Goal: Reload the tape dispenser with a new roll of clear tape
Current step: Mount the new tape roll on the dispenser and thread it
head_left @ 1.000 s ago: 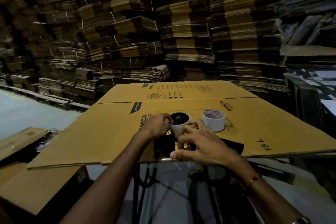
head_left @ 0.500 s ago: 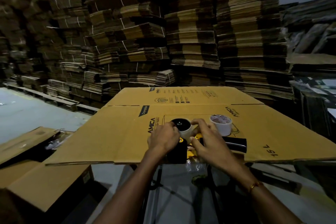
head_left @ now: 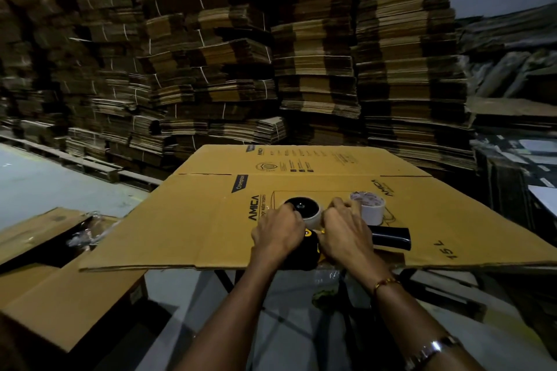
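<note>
A black and yellow tape dispenser (head_left: 310,242) lies on a flattened cardboard box (head_left: 196,220). A white-edged tape roll (head_left: 313,218) sits on its black hub (head_left: 301,206). My left hand (head_left: 278,233) covers the dispenser's body, fingertips on the near left edge of the hub. Just to the right, my right hand (head_left: 343,236) presses on the frame, its fingers curled beside the roll. The black handle (head_left: 391,238) sticks out to the right. A second white tape roll (head_left: 370,208) stands upright behind my right hand. Most of the dispenser's body is hidden.
The cardboard sheet rests on a dark metal stand (head_left: 346,310) over a grey floor (head_left: 36,187). An open carton (head_left: 54,295) sits low on the left. Tall stacks of flattened cartons (head_left: 316,69) wall off the back and right.
My left hand has come back from the roll's left side onto the dispenser body. My right hand has closed in beside it. The second roll has not moved.
</note>
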`<state>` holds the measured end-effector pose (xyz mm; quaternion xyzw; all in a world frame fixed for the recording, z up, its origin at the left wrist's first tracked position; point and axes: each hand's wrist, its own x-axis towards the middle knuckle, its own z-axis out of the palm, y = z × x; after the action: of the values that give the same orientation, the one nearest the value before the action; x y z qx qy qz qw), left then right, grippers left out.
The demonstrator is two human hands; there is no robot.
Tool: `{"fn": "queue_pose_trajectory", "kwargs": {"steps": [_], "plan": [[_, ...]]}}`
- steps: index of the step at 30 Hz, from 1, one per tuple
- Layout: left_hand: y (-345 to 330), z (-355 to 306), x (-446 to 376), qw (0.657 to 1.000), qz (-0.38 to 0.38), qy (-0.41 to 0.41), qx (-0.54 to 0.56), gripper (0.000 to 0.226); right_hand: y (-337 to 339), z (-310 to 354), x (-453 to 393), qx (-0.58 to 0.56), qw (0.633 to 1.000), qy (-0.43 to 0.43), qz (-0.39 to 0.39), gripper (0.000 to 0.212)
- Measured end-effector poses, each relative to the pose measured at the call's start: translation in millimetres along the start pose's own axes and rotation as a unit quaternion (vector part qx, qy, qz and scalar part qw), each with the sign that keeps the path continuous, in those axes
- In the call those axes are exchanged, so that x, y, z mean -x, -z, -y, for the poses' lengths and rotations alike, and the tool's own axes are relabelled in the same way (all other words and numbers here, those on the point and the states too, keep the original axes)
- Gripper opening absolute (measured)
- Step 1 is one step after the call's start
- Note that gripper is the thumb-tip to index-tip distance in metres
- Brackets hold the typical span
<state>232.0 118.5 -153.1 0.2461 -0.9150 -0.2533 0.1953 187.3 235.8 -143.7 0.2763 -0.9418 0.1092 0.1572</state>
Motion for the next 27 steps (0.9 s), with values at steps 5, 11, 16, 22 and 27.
{"fn": "queue_pose_trajectory", "kwargs": {"steps": [5,11,16,22,27], "plan": [[0.9,1.3,-0.4,1.000,0.001,-0.007,0.008,0.037,-6.5,1.6,0.2,-0.015,0.999,0.003,-0.029,0.025],[0.4,3.9,-2.0,1.000,0.006,-0.018,0.017,0.036,-11.1,-0.7,-2.7,-0.036,0.999,-0.007,-0.038,0.022],[0.5,3.7,-1.8,1.000,0.000,-0.024,0.012,0.037,-11.9,-0.9,-1.7,-0.032,0.999,-0.021,-0.032,0.023],[-1.7,13.3,5.6,0.993,-0.037,-0.110,-0.003,0.039,-9.8,0.0,-0.6,-0.032,0.999,-0.019,-0.028,0.023],[-2.6,12.9,14.6,0.977,-0.045,-0.201,-0.049,0.038,-7.0,-0.3,-0.8,-0.045,0.999,-0.021,-0.015,0.020]]}}
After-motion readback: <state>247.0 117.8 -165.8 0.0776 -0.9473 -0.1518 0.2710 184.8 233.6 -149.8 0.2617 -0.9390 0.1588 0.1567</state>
